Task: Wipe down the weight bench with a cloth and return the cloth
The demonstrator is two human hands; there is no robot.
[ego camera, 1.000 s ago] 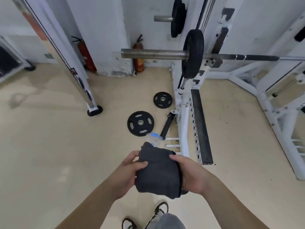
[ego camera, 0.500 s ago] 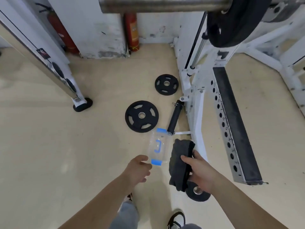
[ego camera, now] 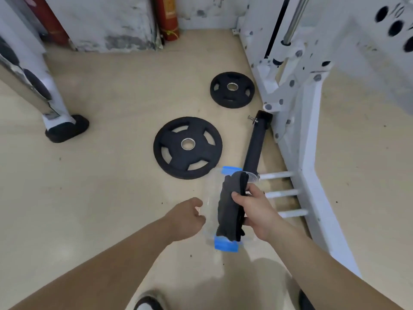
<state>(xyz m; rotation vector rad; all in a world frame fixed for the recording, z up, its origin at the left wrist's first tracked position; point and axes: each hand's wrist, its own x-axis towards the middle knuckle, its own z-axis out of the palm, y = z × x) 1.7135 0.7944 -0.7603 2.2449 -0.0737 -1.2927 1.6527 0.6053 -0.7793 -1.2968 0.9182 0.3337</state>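
At far left a frame leg [ego camera: 48,95] ends in a black foot on the floor [ego camera: 100,198], out of the way; two red extinguishers [ego camera: 168,17] stand against the back wall; a big plate [ego camera: 187,147] and a small plate [ego camera: 232,89] lie flat on the floor, the big one just beyond the box [ego camera: 225,243], so the reach has to come in from the near side. The left grip [ego camera: 187,218] hovers just beside the box's left wall with fingers loosely curled, probably placed to steady the light clear box; whether it touches or holds the wall I cannot tell, since the plastic barely shows. The cloth [ego camera: 230,204], dark grey and folded long, is lined up with the length of the box, most likely so it drops in without bunching; its far end lies near the far blue clip and its near end by the near clip, though whether it already rests inside is unclear. The right grip [ego camera: 254,211] is closed round the cloth's middle, thumb across the top. A black tube [ego camera: 256,144] lies between the box and the white rack [ego camera: 301,135], whose pegs [ego camera: 281,193] jut out just beside that wrist. No bench shows; I judge this the returning step, nearly done.
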